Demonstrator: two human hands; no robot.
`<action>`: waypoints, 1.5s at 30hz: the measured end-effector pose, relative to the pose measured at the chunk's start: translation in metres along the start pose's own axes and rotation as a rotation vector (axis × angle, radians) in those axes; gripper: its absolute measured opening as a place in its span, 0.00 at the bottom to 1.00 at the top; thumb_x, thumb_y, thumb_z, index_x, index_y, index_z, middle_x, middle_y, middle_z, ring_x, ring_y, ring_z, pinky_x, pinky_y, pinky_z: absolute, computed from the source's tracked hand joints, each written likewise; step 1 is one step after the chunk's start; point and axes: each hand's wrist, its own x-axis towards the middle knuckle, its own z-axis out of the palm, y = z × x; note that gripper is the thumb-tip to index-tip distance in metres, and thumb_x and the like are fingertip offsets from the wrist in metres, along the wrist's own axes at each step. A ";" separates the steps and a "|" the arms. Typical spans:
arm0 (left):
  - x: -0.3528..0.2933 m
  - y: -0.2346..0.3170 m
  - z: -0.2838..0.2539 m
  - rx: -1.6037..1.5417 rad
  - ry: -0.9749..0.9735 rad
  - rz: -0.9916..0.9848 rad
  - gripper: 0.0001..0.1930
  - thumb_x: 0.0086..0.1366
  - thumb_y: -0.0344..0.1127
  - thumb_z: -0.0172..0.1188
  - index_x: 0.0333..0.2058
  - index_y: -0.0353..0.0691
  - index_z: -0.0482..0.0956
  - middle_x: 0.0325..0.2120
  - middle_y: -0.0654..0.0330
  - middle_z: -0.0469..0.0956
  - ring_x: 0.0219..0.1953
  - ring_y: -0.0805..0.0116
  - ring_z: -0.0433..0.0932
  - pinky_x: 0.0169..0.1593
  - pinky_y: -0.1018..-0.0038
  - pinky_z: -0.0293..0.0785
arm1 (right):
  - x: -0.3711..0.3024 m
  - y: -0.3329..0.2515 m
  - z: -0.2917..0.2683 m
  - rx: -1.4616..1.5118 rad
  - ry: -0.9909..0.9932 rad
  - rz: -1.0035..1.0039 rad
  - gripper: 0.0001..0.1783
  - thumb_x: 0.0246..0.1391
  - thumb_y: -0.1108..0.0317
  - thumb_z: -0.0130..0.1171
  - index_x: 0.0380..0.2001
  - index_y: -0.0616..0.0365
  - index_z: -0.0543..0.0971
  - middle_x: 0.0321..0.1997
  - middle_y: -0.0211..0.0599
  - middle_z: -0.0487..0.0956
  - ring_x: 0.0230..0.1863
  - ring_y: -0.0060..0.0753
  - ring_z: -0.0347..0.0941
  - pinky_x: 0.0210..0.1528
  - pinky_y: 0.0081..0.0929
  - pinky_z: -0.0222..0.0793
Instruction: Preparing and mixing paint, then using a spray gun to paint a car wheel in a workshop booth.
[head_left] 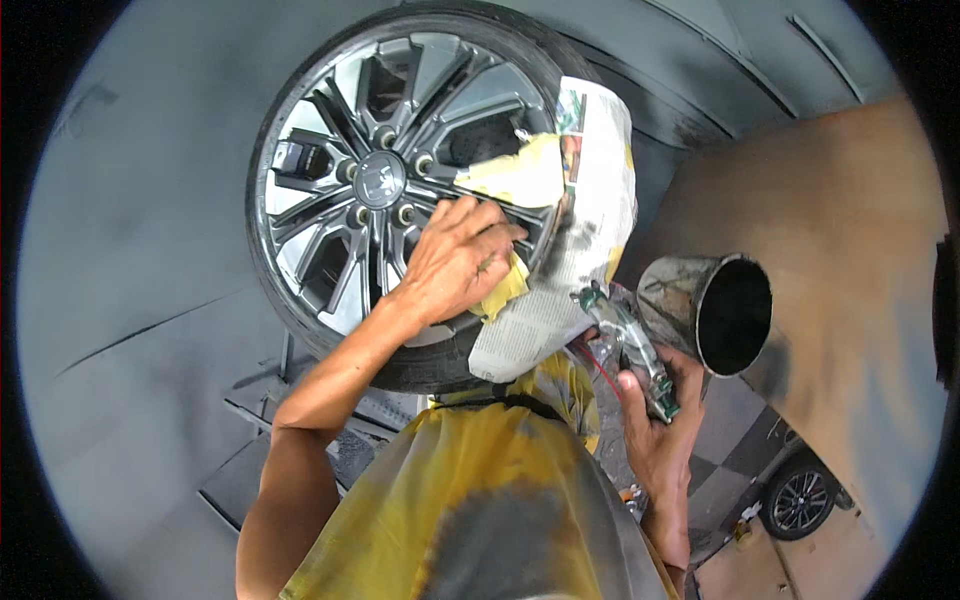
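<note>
A grey alloy wheel (379, 179) with a black tyre (262, 240) stands upright before me. Newspaper sheets (600, 170) cover its right side, held by yellow masking tape (525, 175). My left hand (455, 260) lies against the lower right spokes with its fingers bent together; the fingertips are partly hidden. Another strip of yellow tape (505, 290) pokes out beneath this hand. Lower right, my right hand (665, 415) grips a paint-smeared spray gun (630, 340), fingers wrapped round its handle. A dark-mouthed, paint-stained cup (675, 295) appears beside the gun.
A metal stand (255, 410) shows below the wheel at the left. A brown panel (800, 230) rises at the right, and a second wheel (800, 500) sits on the floor at lower right. Grey walls (140, 200) surround the work.
</note>
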 end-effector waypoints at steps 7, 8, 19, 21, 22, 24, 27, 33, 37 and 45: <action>-0.006 0.007 0.005 -0.084 0.054 -0.044 0.13 0.54 0.28 0.60 0.40 0.36 0.83 0.37 0.59 0.78 0.41 0.58 0.75 0.49 0.63 0.71 | 0.013 0.001 -0.009 0.054 -0.119 0.103 0.25 0.58 0.67 0.67 0.51 0.71 0.70 0.41 0.57 0.83 0.40 0.38 0.82 0.45 0.31 0.75; -0.007 0.008 0.005 -0.087 0.065 -0.047 0.13 0.55 0.28 0.60 0.40 0.36 0.83 0.38 0.59 0.78 0.41 0.58 0.75 0.50 0.63 0.71 | 0.015 0.002 -0.010 0.063 -0.129 0.129 0.25 0.58 0.67 0.67 0.51 0.71 0.70 0.41 0.56 0.83 0.40 0.38 0.82 0.45 0.31 0.75; -0.014 0.015 0.003 -0.189 0.159 -0.049 0.14 0.54 0.26 0.60 0.41 0.38 0.83 0.37 0.59 0.79 0.42 0.56 0.76 0.51 0.62 0.72 | 0.021 0.001 -0.016 -0.025 -0.122 -0.098 0.23 0.58 0.67 0.67 0.51 0.69 0.70 0.39 0.52 0.82 0.39 0.35 0.80 0.45 0.31 0.75; -0.018 0.018 0.001 -0.206 0.183 -0.058 0.14 0.54 0.26 0.60 0.41 0.38 0.83 0.37 0.59 0.79 0.42 0.57 0.76 0.50 0.63 0.72 | 0.016 -0.009 -0.020 0.044 -0.136 0.023 0.22 0.59 0.67 0.66 0.50 0.67 0.70 0.38 0.48 0.82 0.38 0.33 0.79 0.44 0.30 0.74; -0.020 0.020 0.001 -0.223 0.189 -0.057 0.14 0.54 0.26 0.60 0.41 0.38 0.83 0.37 0.59 0.79 0.42 0.57 0.76 0.50 0.63 0.72 | 0.014 -0.012 -0.022 0.034 -0.149 0.012 0.22 0.59 0.67 0.66 0.50 0.67 0.70 0.38 0.48 0.82 0.38 0.33 0.79 0.44 0.30 0.74; -0.022 0.022 0.002 -0.222 0.227 -0.065 0.14 0.54 0.26 0.60 0.41 0.38 0.83 0.37 0.59 0.79 0.42 0.57 0.76 0.49 0.63 0.72 | 0.015 -0.011 -0.026 -0.007 -0.194 0.005 0.19 0.64 0.66 0.61 0.50 0.65 0.67 0.38 0.41 0.80 0.32 0.21 0.74 0.37 0.21 0.71; -0.026 0.023 0.002 -0.241 0.262 -0.065 0.13 0.55 0.27 0.60 0.40 0.37 0.82 0.38 0.59 0.79 0.43 0.58 0.76 0.50 0.63 0.71 | 0.022 -0.006 -0.026 -0.099 -0.184 -0.250 0.20 0.64 0.64 0.61 0.50 0.64 0.67 0.37 0.40 0.81 0.26 0.16 0.71 0.29 0.18 0.68; -0.030 0.022 0.011 -0.229 0.297 -0.070 0.12 0.54 0.29 0.61 0.39 0.38 0.82 0.39 0.59 0.79 0.45 0.58 0.76 0.53 0.63 0.71 | 0.020 -0.032 -0.030 -0.073 -0.192 -0.031 0.22 0.60 0.66 0.65 0.50 0.66 0.70 0.39 0.47 0.80 0.40 0.32 0.76 0.46 0.31 0.71; -0.031 0.023 0.011 -0.254 0.327 -0.065 0.11 0.54 0.28 0.61 0.37 0.36 0.82 0.38 0.58 0.79 0.45 0.58 0.76 0.53 0.62 0.71 | 0.018 -0.031 -0.027 -0.081 -0.160 -0.013 0.21 0.60 0.66 0.65 0.50 0.66 0.70 0.39 0.47 0.80 0.40 0.31 0.75 0.46 0.31 0.71; -0.032 0.019 0.001 0.069 0.391 -0.094 0.07 0.56 0.29 0.60 0.34 0.36 0.82 0.36 0.57 0.79 0.42 0.57 0.76 0.51 0.59 0.70 | 0.014 -0.037 -0.033 -0.174 -0.184 -0.185 0.22 0.59 0.69 0.65 0.52 0.67 0.70 0.41 0.50 0.82 0.40 0.38 0.79 0.45 0.33 0.73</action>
